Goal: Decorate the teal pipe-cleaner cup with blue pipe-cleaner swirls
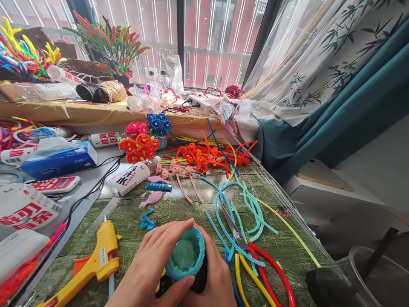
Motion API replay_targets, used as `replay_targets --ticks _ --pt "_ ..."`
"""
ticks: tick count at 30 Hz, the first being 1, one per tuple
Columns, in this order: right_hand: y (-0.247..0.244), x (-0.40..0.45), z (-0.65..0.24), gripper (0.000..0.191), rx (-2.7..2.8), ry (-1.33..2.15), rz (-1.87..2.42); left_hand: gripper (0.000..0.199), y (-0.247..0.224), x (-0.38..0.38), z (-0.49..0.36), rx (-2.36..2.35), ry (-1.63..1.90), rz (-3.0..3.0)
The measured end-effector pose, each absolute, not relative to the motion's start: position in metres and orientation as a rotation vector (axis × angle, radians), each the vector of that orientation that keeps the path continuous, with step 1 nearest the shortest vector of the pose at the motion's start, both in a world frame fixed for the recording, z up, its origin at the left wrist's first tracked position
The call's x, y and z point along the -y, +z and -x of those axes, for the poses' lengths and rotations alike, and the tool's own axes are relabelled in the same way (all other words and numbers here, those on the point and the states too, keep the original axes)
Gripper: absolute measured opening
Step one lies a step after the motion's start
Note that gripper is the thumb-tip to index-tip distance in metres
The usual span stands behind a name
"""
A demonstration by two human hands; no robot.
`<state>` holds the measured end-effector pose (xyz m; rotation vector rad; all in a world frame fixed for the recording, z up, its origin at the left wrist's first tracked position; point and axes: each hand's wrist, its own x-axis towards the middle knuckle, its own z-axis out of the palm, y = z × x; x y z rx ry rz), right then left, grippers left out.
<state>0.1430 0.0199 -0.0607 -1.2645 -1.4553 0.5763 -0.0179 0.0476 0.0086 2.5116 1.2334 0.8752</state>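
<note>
Between my two hands sits a small round cup (177,271), its rim lined with fuzzy blue pipe cleaner and its inside pale green. My left hand (150,260) wraps it from the left, thumb along the near side and fingers over the far rim. Around its right side curls my right hand (219,270). The cup's lower part is hidden by my hands. Scissors with red handles (284,279) lie right of my right hand, beside a yellow-handled tool (240,277). A yellow glue gun (104,251) rests left of my left hand. Light-blue pipe cleaners (219,209) lie beyond.
Orange pipe-cleaner pieces (201,155) pile at the back, near orange flowers (139,147) and blue flowers (159,123). A bottle (134,177), a lighter (159,186) and a blue tissue box (60,160) lie left. A clear plastic cup (367,273) stands at lower right.
</note>
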Motion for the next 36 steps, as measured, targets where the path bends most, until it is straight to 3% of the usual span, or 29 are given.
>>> replay_targets --ticks 6,10,15,24,36 --pt "-0.063 -0.018 -0.141 0.086 1.491 0.544 1.305 0.061 0.005 -0.049 0.025 -1.348 0.878 -2.526" --pt "-0.061 -0.018 -0.139 0.087 1.510 0.456 1.344 0.033 0.026 -0.054 0.024 -1.617 0.997 -2.482" --pt "-0.054 -0.018 -0.140 0.094 1.541 0.365 1.331 0.049 0.044 -0.058 0.020 -1.682 0.930 -2.287" --pt "-0.061 -0.015 -0.139 0.101 1.591 0.341 1.334 0.034 0.051 -0.063 0.017 -1.548 1.064 -2.353" --pt "-0.060 -0.015 -0.141 0.099 1.584 0.349 1.338 0.025 0.057 -0.073 0.021 -1.441 0.874 -2.340"
